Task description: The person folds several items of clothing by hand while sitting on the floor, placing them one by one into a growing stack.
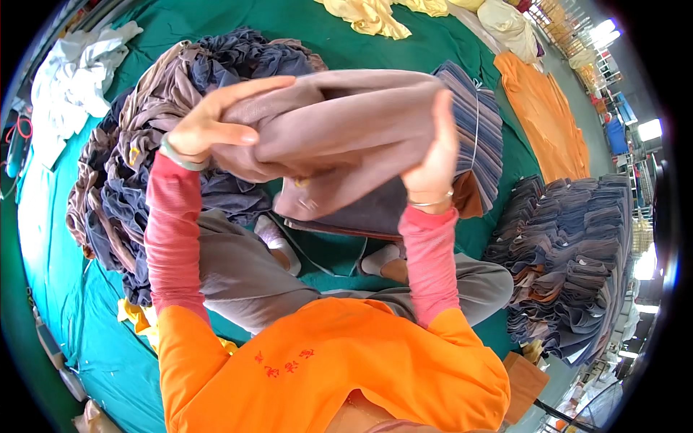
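A mauve-brown piece of cloth (346, 124) is stretched in loose folds between my two hands, in front of my crossed legs. My left hand (208, 122) grips its left end, thumb on the near side. At the right end, my right hand (436, 154) holds the edge with its fingers pointing up; part of that grip is hidden. Below the cloth lies a flat stack of folded dark cloths (373, 211), partly covered by it. A white string (325, 268) lies on the green ground sheet (330, 281) between my feet.
A heap of crumpled navy and mauve cloths (141, 157) lies to the left. On the right stand a string-tied bundle of folded cloths (471, 135) and large folded stacks (568, 260). White cloth (76, 86), yellow cloth (373, 16) and orange cloth (547, 119) lie farther out.
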Demonstrator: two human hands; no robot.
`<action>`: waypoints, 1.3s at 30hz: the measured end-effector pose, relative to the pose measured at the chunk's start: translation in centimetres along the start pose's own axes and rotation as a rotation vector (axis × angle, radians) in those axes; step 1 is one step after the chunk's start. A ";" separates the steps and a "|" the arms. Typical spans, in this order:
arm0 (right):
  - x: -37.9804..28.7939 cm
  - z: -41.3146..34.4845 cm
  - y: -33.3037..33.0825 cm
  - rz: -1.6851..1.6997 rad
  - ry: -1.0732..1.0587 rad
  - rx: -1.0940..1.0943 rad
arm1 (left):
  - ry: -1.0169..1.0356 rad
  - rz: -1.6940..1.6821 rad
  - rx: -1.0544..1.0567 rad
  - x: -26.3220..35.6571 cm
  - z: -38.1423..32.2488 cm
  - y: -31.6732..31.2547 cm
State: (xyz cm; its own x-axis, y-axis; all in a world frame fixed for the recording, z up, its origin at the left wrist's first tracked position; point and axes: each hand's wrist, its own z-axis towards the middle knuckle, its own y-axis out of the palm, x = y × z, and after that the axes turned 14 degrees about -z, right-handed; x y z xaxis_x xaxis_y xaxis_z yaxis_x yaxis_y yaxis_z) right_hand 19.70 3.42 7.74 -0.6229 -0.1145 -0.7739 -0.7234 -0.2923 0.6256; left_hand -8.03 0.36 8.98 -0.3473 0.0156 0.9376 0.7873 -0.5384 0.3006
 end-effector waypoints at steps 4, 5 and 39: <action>-3.4 -2.2 -2.5 0.154 -0.087 0.010 | 0.113 -0.101 0.225 1.7 -1.8 -0.1; -3.8 -3.0 -3.1 0.155 -0.113 0.040 | 0.101 -0.184 0.256 2.2 -2.1 -0.4; -5.6 -17.9 -17.5 -0.683 -0.030 0.039 | -0.201 0.537 -0.001 -2.5 -7.6 7.2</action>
State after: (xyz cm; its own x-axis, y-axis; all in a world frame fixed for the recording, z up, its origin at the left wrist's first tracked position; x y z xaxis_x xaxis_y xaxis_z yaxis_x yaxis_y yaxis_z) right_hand 41.16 -7.80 -0.63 -0.0304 0.1100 -0.9935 -0.9669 -0.2550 0.0013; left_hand -5.35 -10.00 7.43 0.2048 -0.1000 0.9737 0.8260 -0.5160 -0.2268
